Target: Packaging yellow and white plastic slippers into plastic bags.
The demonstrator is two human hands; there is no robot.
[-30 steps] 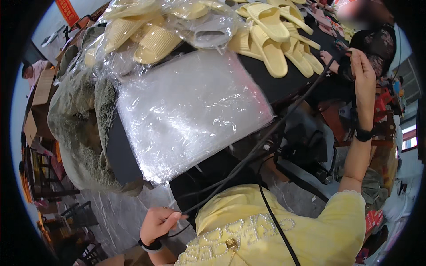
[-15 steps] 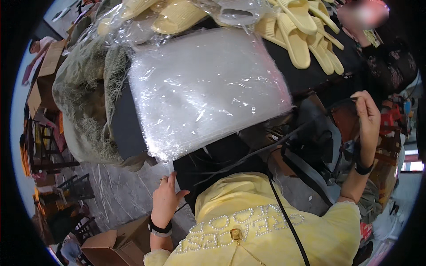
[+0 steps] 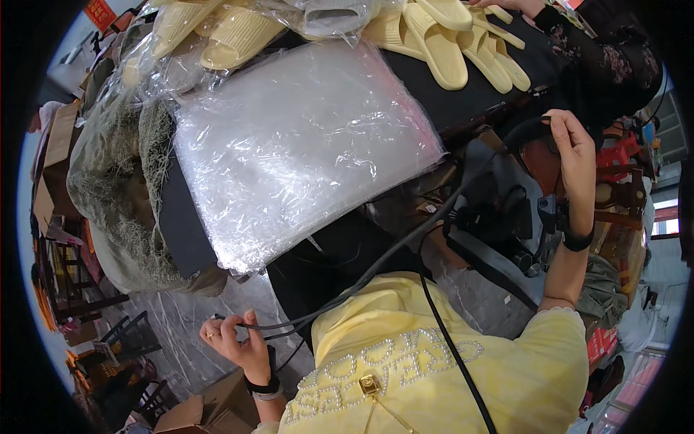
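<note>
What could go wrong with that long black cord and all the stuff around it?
The black cord, pinched in the right hand, might tangle with the thin cable hanging over the yellow shirt, since they look close together in this view. The shiny plastic sheets lie right at the table's near edge, so a bump might make them slide off.

Pearl-beaded capital letters (image 3: 416, 372) run across the yellow shirt (image 3: 520, 362), upside down in view; the red banner (image 3: 100, 13) at upper left bears yellowish characters, too small to read.
</note>
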